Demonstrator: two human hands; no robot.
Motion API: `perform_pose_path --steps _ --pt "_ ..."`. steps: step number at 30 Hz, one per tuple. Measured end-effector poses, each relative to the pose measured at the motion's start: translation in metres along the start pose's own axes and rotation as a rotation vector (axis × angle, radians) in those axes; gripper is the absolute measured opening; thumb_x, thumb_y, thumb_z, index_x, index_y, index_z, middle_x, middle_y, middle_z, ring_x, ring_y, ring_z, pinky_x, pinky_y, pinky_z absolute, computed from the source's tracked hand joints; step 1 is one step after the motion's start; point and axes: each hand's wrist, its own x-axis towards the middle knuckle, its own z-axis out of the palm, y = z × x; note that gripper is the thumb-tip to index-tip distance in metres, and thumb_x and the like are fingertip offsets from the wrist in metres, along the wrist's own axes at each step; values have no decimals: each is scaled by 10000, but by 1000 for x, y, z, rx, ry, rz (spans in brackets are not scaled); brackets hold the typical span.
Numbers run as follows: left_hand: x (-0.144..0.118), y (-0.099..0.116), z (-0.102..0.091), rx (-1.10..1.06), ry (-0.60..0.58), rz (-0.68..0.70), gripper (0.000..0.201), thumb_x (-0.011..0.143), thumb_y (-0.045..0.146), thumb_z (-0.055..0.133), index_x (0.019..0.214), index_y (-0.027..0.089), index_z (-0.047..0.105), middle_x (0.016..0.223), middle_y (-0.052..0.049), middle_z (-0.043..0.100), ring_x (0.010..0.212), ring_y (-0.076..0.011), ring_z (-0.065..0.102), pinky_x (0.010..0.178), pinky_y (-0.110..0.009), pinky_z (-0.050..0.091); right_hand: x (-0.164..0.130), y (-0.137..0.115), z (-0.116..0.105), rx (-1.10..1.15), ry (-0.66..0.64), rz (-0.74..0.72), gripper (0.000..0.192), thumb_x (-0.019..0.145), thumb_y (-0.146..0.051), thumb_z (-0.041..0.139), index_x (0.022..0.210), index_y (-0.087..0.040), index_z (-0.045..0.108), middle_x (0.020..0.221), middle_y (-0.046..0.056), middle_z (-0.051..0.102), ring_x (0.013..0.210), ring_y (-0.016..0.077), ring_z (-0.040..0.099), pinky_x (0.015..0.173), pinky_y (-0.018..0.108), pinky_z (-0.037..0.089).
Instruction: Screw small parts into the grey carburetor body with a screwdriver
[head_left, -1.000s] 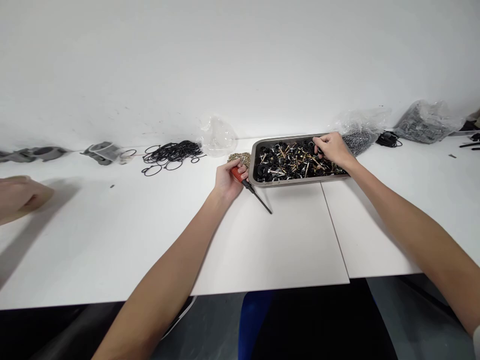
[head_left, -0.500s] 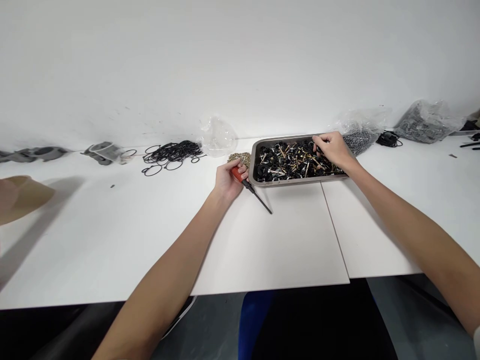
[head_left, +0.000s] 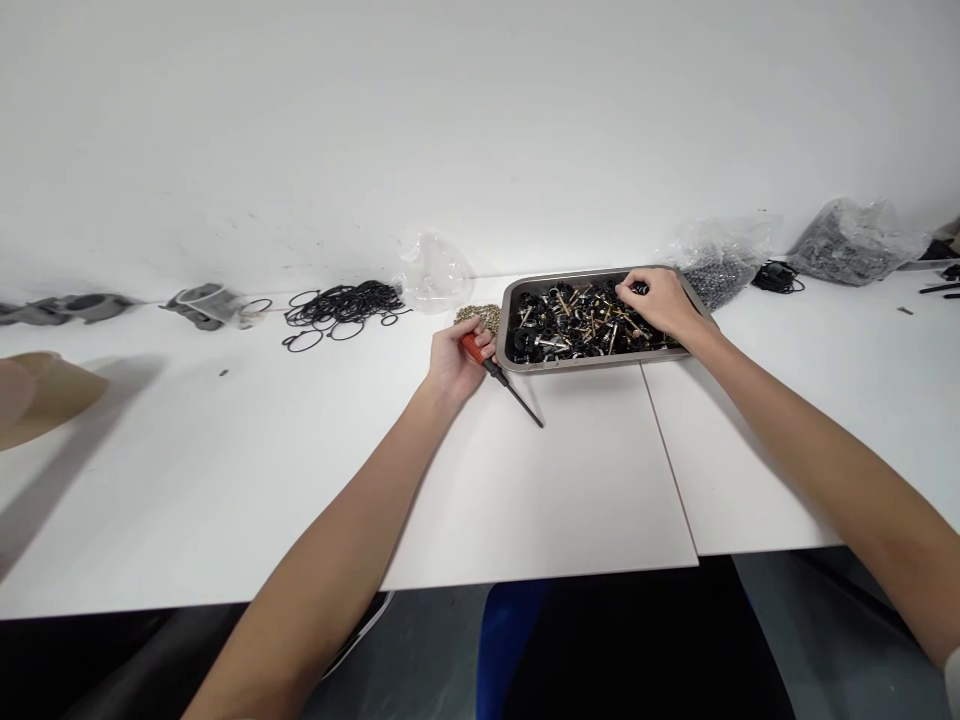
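My left hand (head_left: 457,362) is closed round the red handle of a screwdriver (head_left: 493,368), whose dark shaft points down and to the right over the table. Just right of it stands a shallow metal tray (head_left: 577,366) full of small black parts and brass-coloured screws (head_left: 574,318). Over the tray's right end my right hand (head_left: 660,300) has its fingers pinched together among the parts. What they hold, if anything, is too small to make out. A heap of small brass-coloured pieces (head_left: 480,317) lies behind my left hand, partly hidden by it.
Along the wall lie black rubber rings (head_left: 352,305), a clear plastic bag (head_left: 435,275), a bag of small dark pieces (head_left: 716,275), a black bundle (head_left: 778,277) and a bag of grey parts (head_left: 855,245). Grey fittings (head_left: 206,305) are at left, near a tan rounded object (head_left: 56,398).
My right hand has shifted slightly left within the tray, its fingers drawn closer together. My left hand and the screwdriver have stayed almost still.
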Motion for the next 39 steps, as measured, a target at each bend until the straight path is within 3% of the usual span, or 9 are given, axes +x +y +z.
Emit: perform_pose_path --steps 9,16,22,29,34,39 --pt "-1 -1 3 2 10 4 316 938 129 439 626 177 443 505 24 381 395 -89 395 396 -199 397 1 2 3 -127 -69 -7 169 894 -257 619 934 -212 777 1033 66 794 955 274 706 895 408 495" --pt "-2 0 3 10 13 -2 328 950 135 426 626 179 443 504 27 380 392 -90 391 395 -207 396 0 2 3 -123 -90 -6 150 857 -264 652 933 -220 774 1001 67 784 908 264 702 865 412 506" --pt "-1 0 2 1 6 -1 316 942 130 436 631 180 445 506 24 383 400 -91 388 400 -203 399 0 6 7 -105 -48 -122 98 824 -199 637 868 -221 722 1058 75 723 1016 265 665 927 430 510" --pt "-1 0 2 5 -4 1 325 949 131 427 629 180 447 509 26 378 397 -91 390 399 -205 400 -2 3 6 -186 50 -281 68 882 -208 603 896 -219 669 1089 117 649 1171 351 582 986 550 520" --pt "-1 0 2 7 -3 9 331 949 127 428 622 177 445 507 23 385 395 -87 392 397 -202 403 -6 -1 3 -145 -44 -462 113 940 -228 569 950 -230 681 1076 112 640 1192 342 579 1098 571 481" --pt "-1 0 2 5 -1 9 342 954 123 421 616 174 444 503 21 385 395 -83 397 398 -193 401 -4 2 4 -89 -109 -483 114 932 -338 667 937 -237 717 1064 102 638 1151 328 599 1099 558 493"
